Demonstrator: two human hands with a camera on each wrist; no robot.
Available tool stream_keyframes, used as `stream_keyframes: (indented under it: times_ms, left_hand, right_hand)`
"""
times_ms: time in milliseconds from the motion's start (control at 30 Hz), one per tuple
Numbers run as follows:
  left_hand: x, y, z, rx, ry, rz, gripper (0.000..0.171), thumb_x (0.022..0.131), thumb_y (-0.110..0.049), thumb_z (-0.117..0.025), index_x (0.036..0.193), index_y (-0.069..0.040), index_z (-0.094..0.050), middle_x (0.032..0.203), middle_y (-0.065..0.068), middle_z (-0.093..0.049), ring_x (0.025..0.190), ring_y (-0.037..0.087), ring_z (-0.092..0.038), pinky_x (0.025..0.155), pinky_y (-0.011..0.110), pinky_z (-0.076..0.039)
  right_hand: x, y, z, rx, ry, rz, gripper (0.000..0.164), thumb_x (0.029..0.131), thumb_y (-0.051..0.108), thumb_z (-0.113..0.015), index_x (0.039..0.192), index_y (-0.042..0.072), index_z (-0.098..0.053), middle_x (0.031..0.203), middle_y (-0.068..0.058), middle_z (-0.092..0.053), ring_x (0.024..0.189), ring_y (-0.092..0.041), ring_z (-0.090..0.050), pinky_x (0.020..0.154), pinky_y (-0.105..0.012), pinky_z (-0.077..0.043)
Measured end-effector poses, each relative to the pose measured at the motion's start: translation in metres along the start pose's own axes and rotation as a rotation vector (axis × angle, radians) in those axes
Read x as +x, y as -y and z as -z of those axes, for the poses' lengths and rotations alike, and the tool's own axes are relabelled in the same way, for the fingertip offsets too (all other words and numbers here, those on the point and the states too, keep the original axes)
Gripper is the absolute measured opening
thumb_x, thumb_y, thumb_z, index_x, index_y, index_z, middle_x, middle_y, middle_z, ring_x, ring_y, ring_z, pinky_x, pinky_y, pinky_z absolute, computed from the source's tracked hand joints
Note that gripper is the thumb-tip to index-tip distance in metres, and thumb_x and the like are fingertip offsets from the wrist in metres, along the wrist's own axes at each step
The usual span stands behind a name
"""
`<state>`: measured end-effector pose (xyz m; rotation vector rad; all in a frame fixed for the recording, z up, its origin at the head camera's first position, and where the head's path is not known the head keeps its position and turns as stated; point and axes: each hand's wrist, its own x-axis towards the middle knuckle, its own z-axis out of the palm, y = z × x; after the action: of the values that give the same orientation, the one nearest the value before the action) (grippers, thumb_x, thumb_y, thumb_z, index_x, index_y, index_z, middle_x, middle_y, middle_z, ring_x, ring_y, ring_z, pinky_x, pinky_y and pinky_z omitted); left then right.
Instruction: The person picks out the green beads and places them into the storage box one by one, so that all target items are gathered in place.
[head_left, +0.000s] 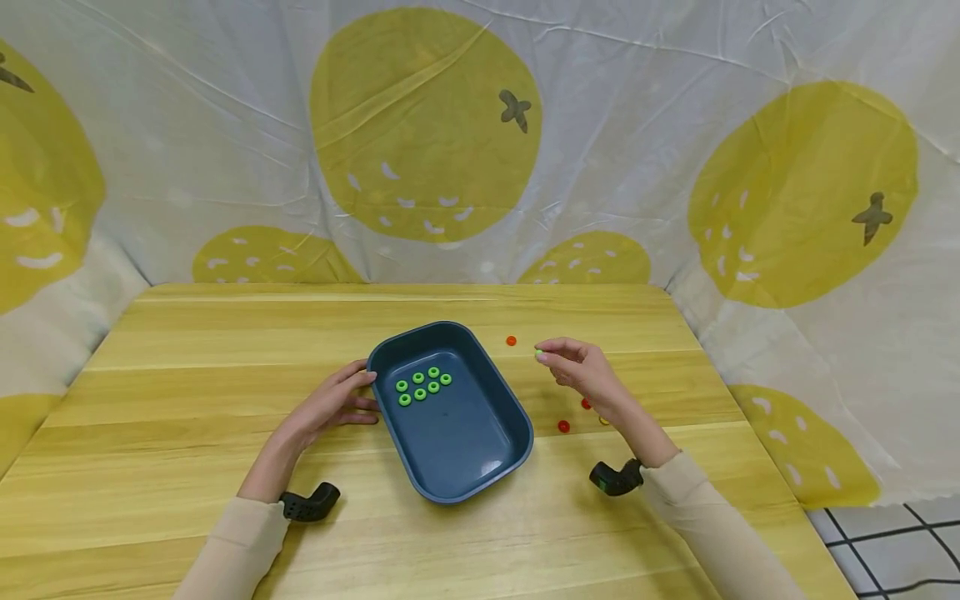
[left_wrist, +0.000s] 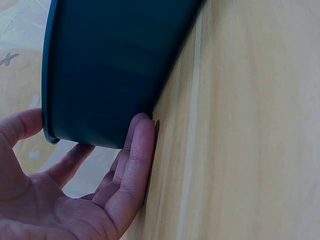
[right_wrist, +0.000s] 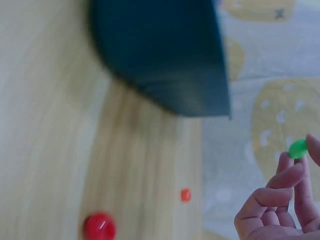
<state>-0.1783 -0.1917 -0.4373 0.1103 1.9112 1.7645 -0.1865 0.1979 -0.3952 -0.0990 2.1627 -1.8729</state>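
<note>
Aloft, green bead (right_wrist: 298,149) in right grip (head_left: 588,375).

A yellow-grained wooden desk (head_left: 187,350) is enclosed by pale hanging cloth (head_left: 615,150).
The cloth is creased and printed with large yellow fruits, one placed at far centre (head_left: 427,125), one at right (head_left: 802,200) and one cut off by the view at left (head_left: 45,175); smaller portions of fruit are seen along the far edge of the desk. At near right, below the cloth's hem, a white floor (head_left: 892,542) is crossed by dark lines. The near part of the desk is brightened by a soft sheen.
</note>
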Motion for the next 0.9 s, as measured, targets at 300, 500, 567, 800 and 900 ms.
stream_keyframes:
  times_ms: [300, 500, 567, 800, 900]
  left_hand:
    - [-0.001, 0.0, 0.0, 0.0, 0.0, 0.0, 0.063, 0.1, -0.038, -0.04, 0.148, -0.005, -0.018, 0.142, 0.031, -0.034, 0.098, 0.023, -0.066, 0.086, 0.041, -0.056]
    - [0.0, -0.001, 0.0, 0.002, -0.002, -0.001, 0.063, 0.1, -0.038, -0.04, 0.148, -0.005, -0.019, 0.143, 0.03, -0.033, 0.098, 0.023, -0.066, 0.086, 0.041, -0.056]
    - [0.0, -0.001, 0.0, 0.003, -0.003, 0.001, 0.063, 0.1, -0.038, -0.04, 0.148, -0.005, -0.019, 0.143, 0.03, -0.033, 0.098, 0.023, -0.066, 0.086, 0.041, -0.056]
    - [0.0, 0.0, 0.0, 0.0, -0.005, 0.004, 0.062, 0.1, -0.038, -0.041, 0.148, -0.005, -0.019, 0.144, 0.029, -0.033, 0.099, 0.023, -0.066, 0.086, 0.041, -0.056]
    - [0.0, 0.0, -0.001, -0.001, -0.003, 0.004, 0.063, 0.099, -0.038, -0.041, 0.148, -0.005, -0.019, 0.144, 0.029, -0.033, 0.099, 0.023, -0.066, 0.086, 0.041, -0.056]
  right_hand:
    - [0.012, 0.028, -0.017, 0.3, 0.048, -0.071, 0.032, 0.091, 0.02, -0.061, 0.119, 0.005, -0.055, 0.091, 0.006, -0.054, 0.071, -0.009, -0.045, 0.064, -0.021, -0.04]
    - [0.023, 0.039, -0.032, 0.343, 0.07, -0.036, 0.024, 0.092, 0.016, -0.06, 0.114, 0.007, -0.059, 0.089, 0.007, -0.056, 0.07, -0.009, -0.046, 0.065, -0.021, -0.041]
    - [0.028, 0.041, -0.039, 0.355, 0.077, -0.032, 0.02, 0.092, 0.015, -0.059, 0.111, 0.009, -0.061, 0.085, 0.007, -0.056, 0.069, -0.009, -0.047, 0.064, -0.021, -0.041]
    - [0.052, 0.046, -0.074, 0.369, 0.093, 0.008, 0.02, 0.092, 0.011, -0.058, 0.111, 0.005, -0.061, 0.079, 0.005, -0.055, 0.067, -0.011, -0.044, 0.061, -0.021, -0.04]
    - [0.063, 0.044, -0.091, 0.343, 0.105, 0.027, 0.027, 0.092, 0.011, -0.059, 0.116, -0.001, -0.058, 0.078, 0.004, -0.053, 0.066, -0.012, -0.042, 0.059, -0.021, -0.039]
